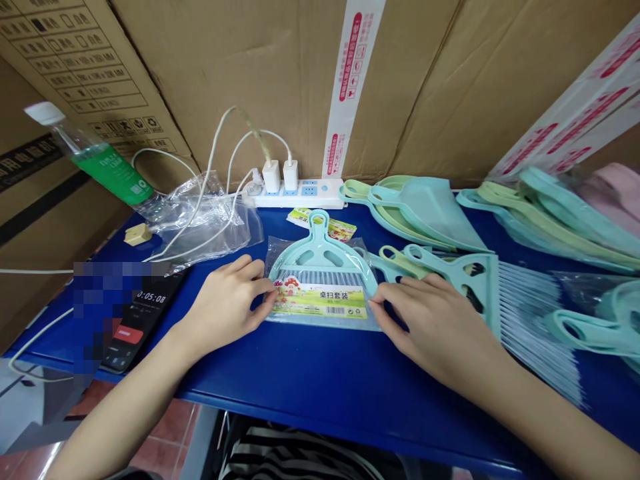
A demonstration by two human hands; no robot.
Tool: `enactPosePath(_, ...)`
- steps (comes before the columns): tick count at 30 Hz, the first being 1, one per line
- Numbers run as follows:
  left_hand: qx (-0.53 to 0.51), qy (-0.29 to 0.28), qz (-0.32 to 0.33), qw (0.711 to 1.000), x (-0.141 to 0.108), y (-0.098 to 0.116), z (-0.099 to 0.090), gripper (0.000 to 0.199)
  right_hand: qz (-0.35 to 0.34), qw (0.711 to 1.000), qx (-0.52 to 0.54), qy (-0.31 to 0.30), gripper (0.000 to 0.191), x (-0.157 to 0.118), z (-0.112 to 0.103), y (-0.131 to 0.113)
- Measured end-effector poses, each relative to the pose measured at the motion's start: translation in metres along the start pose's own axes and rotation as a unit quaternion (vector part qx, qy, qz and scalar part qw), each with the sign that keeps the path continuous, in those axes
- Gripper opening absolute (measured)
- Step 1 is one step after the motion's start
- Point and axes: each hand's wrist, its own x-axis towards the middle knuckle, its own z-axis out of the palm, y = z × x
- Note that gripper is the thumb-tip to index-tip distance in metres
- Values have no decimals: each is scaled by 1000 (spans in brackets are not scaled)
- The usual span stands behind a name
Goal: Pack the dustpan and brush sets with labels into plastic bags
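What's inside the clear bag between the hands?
The bag holds a mint brush, its grey bristles showing above a printed label. The label covers the lower bristles, and anything beneath the brush cannot be seen.

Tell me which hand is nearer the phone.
Left. The left hand rests just beside the phone; the right hand lies much farther off, past the bagged dustpan.

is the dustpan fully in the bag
No, partly: the dustpan's handle sticks out above the clear bag's edge; the rest lies inside.
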Motion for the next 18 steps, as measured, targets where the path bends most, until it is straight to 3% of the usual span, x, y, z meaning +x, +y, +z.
enactPosePath(7, 16, 18, 23, 999, 0, 1, 6, 23, 1, 1000, 11, 3, 32, -2, 0, 0)
enactPosePath(14, 28, 67, 55, 996, 1, 5, 3, 36, -14, 1000, -12, 12, 34, 0, 0, -3)
enactPosePath(18, 31, 84, 99, 991, 1, 10, 3, 32, -41, 998, -18, 33, 34, 2, -1, -10)
